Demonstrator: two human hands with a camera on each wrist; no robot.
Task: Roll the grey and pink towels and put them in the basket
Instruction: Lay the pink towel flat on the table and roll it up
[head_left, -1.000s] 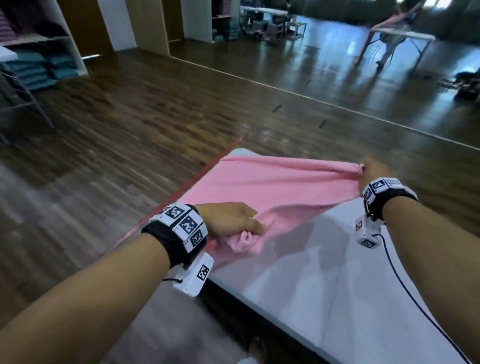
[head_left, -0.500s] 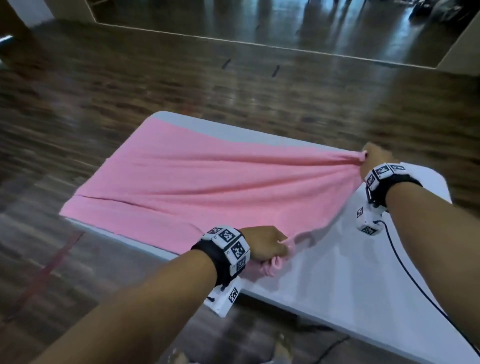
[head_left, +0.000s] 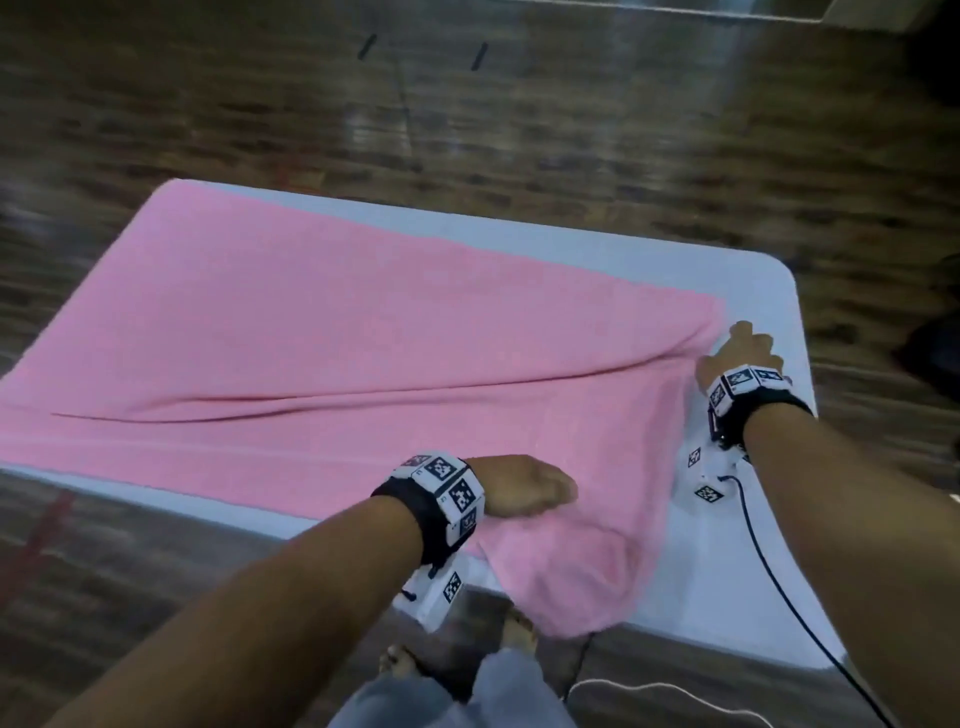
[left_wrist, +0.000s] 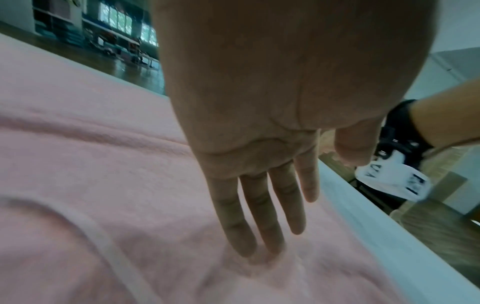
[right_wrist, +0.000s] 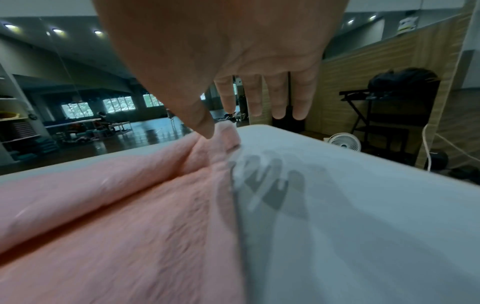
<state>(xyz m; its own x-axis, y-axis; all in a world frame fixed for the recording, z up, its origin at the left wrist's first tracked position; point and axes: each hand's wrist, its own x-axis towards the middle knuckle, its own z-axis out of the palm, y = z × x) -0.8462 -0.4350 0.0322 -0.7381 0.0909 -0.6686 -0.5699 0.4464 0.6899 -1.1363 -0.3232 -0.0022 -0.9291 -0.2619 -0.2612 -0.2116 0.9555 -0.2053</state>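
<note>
The pink towel (head_left: 337, 353) lies spread over the white table (head_left: 623, 249), with one long crease across it. Its near right corner (head_left: 566, 592) hangs over the front edge. My left hand (head_left: 545, 491) rests flat on the towel near that edge. In the left wrist view its straight fingers (left_wrist: 249, 232) press into the cloth. My right hand (head_left: 740, 348) is at the towel's far right corner with its fingers stretched out above the bare table. Only its thumb (right_wrist: 205, 125) touches the bunched corner (right_wrist: 223, 135). No grey towel or basket is in view.
Dark wooden floor surrounds the table. A black cable (head_left: 769, 571) runs from my right wrist across the table's right end. My bare feet (head_left: 514, 634) stand at the front edge. Beyond the right end are a small white fan (right_wrist: 342, 142) and a black stand (right_wrist: 389, 115).
Both hands have let go of the towel corners they were gripping. The towel has dropped from stretched to lying on the table, and my left hand now rests flat on it.
</note>
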